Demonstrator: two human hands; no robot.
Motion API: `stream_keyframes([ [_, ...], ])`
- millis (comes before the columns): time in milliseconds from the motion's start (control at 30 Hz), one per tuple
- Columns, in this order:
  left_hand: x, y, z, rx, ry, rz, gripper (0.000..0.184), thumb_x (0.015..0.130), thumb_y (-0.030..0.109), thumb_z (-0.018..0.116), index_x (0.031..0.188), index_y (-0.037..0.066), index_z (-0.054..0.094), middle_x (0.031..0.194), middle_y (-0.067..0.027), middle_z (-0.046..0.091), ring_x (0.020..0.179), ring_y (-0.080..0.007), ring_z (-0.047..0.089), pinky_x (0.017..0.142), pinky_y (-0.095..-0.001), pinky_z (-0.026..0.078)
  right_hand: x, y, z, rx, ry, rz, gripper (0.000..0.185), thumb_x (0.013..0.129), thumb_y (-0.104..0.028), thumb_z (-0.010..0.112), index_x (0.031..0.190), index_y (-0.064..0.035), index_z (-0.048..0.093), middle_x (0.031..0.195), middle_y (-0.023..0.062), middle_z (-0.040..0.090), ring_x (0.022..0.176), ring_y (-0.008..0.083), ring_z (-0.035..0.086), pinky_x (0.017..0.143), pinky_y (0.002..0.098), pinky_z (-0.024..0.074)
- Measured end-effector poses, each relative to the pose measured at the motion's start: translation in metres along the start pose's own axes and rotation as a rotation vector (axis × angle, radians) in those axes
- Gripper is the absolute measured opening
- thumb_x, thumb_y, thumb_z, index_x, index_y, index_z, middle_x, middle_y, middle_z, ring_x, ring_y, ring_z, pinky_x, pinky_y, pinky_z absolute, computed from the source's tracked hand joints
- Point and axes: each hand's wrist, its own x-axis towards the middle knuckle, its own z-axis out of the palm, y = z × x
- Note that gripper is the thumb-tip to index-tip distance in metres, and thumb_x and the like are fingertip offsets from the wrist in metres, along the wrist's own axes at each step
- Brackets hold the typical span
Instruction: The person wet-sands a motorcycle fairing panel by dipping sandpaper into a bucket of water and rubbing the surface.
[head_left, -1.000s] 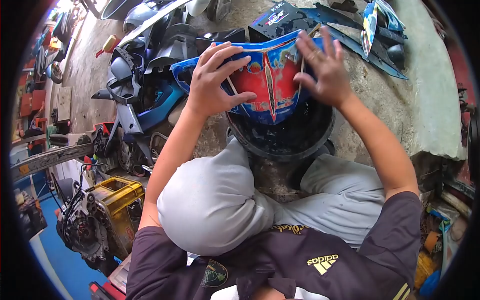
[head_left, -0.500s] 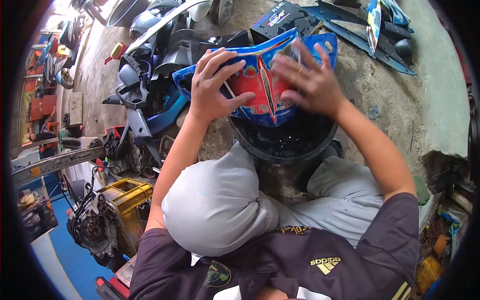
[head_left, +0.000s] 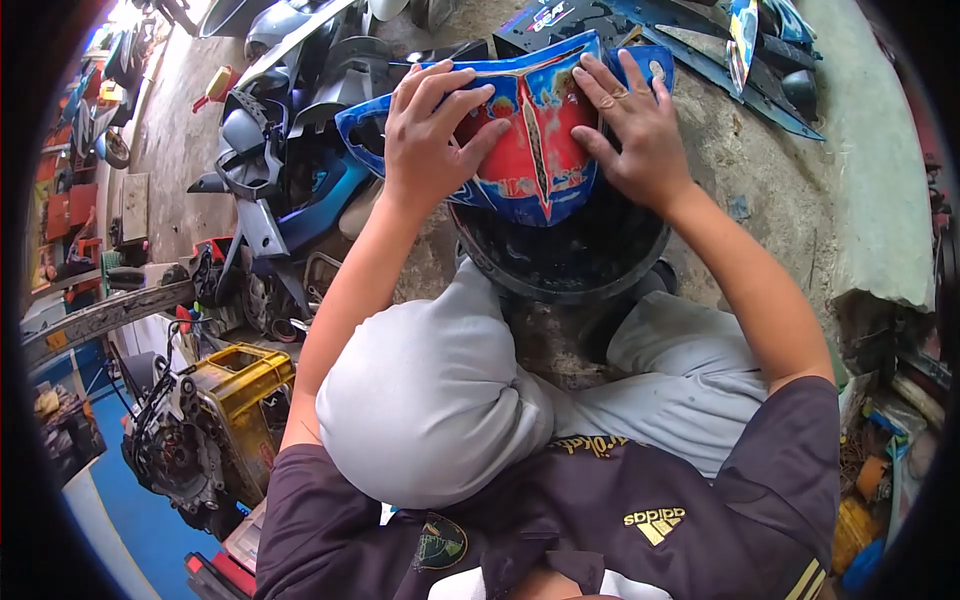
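A blue and red motorcycle fairing panel [head_left: 505, 160] with worn, patchy paint and a narrow slot down its middle is tilted over a black basin [head_left: 560, 270]. My left hand [head_left: 432, 130] grips its left side, fingers over the upper part and thumb on the red face. On the right side, my right hand [head_left: 637, 135] lies against the panel with its fingers stretched and thumb apart. Whether anything thin is under those fingers is hidden.
Motorcycle body parts [head_left: 270, 170] are heaped at left on the concrete floor. Dark fairing pieces [head_left: 690, 70] lie beyond the panel. An engine [head_left: 180, 450] stands beside a yellow crate [head_left: 240, 385] at lower left. A pale ledge [head_left: 880, 180] runs along the right.
My right hand has gone from a blurred position over the panel's red face to a steadier one farther up and right. The left hand keeps its hold; the view has shifted slightly.
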Motion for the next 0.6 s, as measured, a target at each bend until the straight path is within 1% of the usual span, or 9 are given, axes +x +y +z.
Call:
stream_keyframes([
  [67,-0.002,-0.003,0.002,-0.008,0.023,0.011,0.031,0.086,0.031,0.092,0.111,0.015,0.083,0.125,-0.0065,0.076,0.132,-0.0334,0.066,0.118,-0.0534,0.049,-0.014,-0.017,0.002,0.112,-0.022,-0.069,0.072,0.102,-0.049,0.072,0.163,-0.0148,0.056,0.176,0.0125,0.045,0.165,0.0368,0.035,0.128,0.0659,0.0285],
  [167,0.002,-0.011,0.001,-0.036,0.033,0.016,0.027,0.089,0.029,0.090,0.110,0.014,0.083,0.123,-0.0070,0.077,0.128,-0.0332,0.068,0.115,-0.0510,0.052,-0.061,-0.038,-0.013,0.119,-0.329,-0.386,0.068,0.101,-0.052,0.072,0.155,-0.0105,0.064,0.172,0.0145,0.048,0.164,0.0357,0.036,0.129,0.0641,0.0284],
  [233,0.007,-0.016,0.003,-0.081,0.047,0.000,0.026,0.090,0.029,0.090,0.110,0.015,0.083,0.122,-0.0069,0.077,0.127,-0.0332,0.069,0.113,-0.0502,0.053,-0.088,-0.029,-0.014,0.045,-0.479,-0.817,0.062,0.101,-0.055,0.070,0.139,-0.0066,0.074,0.160,0.0151,0.061,0.156,0.0365,0.049,0.127,0.0596,0.0366],
  [267,0.010,-0.013,0.000,-0.092,0.032,-0.008,0.028,0.087,0.022,0.090,0.113,0.013,0.084,0.124,-0.0091,0.078,0.127,-0.0345,0.071,0.116,-0.0496,0.052,-0.082,-0.031,-0.015,0.106,-0.760,-0.665,0.061,0.101,-0.055,0.070,0.138,-0.0068,0.075,0.157,0.0154,0.064,0.152,0.0373,0.052,0.125,0.0587,0.0391],
  [333,0.009,-0.014,0.000,-0.079,0.039,0.001,0.028,0.088,0.022,0.090,0.113,0.013,0.084,0.124,-0.0090,0.078,0.128,-0.0341,0.071,0.115,-0.0496,0.052,-0.064,-0.032,-0.017,0.220,-1.301,-0.323,0.059,0.101,-0.055,0.069,0.135,-0.0071,0.076,0.149,0.0159,0.069,0.146,0.0389,0.058,0.122,0.0570,0.0440],
  [433,0.008,-0.017,0.005,-0.069,0.045,0.019,0.028,0.089,0.021,0.089,0.114,0.012,0.083,0.124,-0.0089,0.078,0.129,-0.0335,0.070,0.116,-0.0499,0.052,-0.082,-0.013,0.013,0.287,-1.128,0.094,0.061,0.105,-0.059,0.065,0.131,-0.0054,0.078,0.139,0.0230,0.073,0.135,0.0435,0.065,0.117,0.0535,0.0504],
  [467,0.009,-0.016,0.006,-0.065,0.044,0.026,0.028,0.089,0.021,0.089,0.114,0.012,0.083,0.125,-0.0088,0.078,0.129,-0.0335,0.070,0.116,-0.0499,0.052,-0.077,-0.004,0.033,0.362,-1.175,0.277,0.063,0.106,-0.060,0.063,0.135,-0.0058,0.076,0.139,0.0259,0.072,0.136,0.0435,0.065,0.118,0.0534,0.0496],
  [567,0.005,-0.017,0.009,-0.017,0.043,0.040,0.028,0.092,0.028,0.088,0.116,0.015,0.082,0.127,-0.0062,0.078,0.130,-0.0312,0.069,0.117,-0.0491,0.051,-0.083,0.007,0.079,0.072,-1.156,0.300,0.054,0.106,-0.051,0.064,0.133,-0.0064,0.078,0.136,0.0234,0.074,0.135,0.0409,0.067,0.118,0.0520,0.0504],
  [600,0.004,-0.018,0.010,0.004,0.039,0.046,0.028,0.094,0.031,0.087,0.116,0.016,0.082,0.127,-0.0050,0.078,0.130,-0.0301,0.068,0.117,-0.0487,0.051,-0.086,0.016,0.109,0.020,-1.272,0.288,0.051,0.107,-0.047,0.061,0.135,-0.0081,0.077,0.142,0.0225,0.072,0.136,0.0388,0.066,0.118,0.0514,0.0502],
])
